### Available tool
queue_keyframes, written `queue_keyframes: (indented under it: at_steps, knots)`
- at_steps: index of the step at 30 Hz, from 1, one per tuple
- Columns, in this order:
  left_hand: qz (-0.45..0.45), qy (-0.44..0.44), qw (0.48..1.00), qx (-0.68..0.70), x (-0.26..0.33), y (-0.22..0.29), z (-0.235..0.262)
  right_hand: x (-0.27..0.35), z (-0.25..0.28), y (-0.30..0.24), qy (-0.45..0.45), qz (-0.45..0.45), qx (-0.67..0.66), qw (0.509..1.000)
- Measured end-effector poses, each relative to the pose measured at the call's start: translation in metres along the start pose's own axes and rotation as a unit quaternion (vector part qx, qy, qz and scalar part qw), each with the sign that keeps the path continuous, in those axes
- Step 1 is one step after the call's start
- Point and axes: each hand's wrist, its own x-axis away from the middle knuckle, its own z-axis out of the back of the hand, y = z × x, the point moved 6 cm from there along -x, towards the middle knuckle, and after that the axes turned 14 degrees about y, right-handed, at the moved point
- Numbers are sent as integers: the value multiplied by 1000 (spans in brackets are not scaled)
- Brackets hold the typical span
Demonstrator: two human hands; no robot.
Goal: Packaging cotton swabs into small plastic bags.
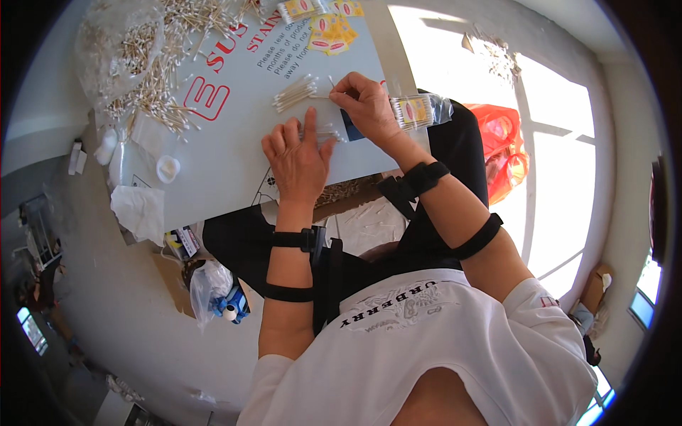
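Note:
My right hand (366, 106) is closed in a pinch at the tabletop, with a thin cotton swab (321, 97) sticking out leftward from its fingertips. That swab's far end meets a small bundle of cotton swabs (293, 94) lying side by side. My left hand (295, 156) rests on the table just below, fingers apart, its index finger pointing away from me. Between its index finger and thumb lie a few more white-tipped swabs (328, 133), partly hidden by the hand. A dark blue flat piece (351, 128) shows under my right hand.
A large heap of loose cotton swabs (153, 64) spills from a clear bag at the far left. Yellow printed cards (332, 32) lie at the far edge. A filled swab pack (413, 111) sits right of my right hand. A red plastic bag (501, 142) stands beyond my knee.

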Motion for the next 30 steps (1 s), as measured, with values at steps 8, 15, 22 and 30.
queue_keyframes:
  at_steps: [8,15,22,30]
  knots:
    - [1,14,999,44,5,-9,6,63,44,-11,-209,-113,-16,971]
    - [-24,16,999,45,12,-7,8,72,46,-7,-123,-20,97,987]
    - [-1,11,998,56,16,-10,4,8,13,-6,57,138,205,967]
    - [18,16,998,56,14,-11,6,12,-25,-15,-4,166,130,978]
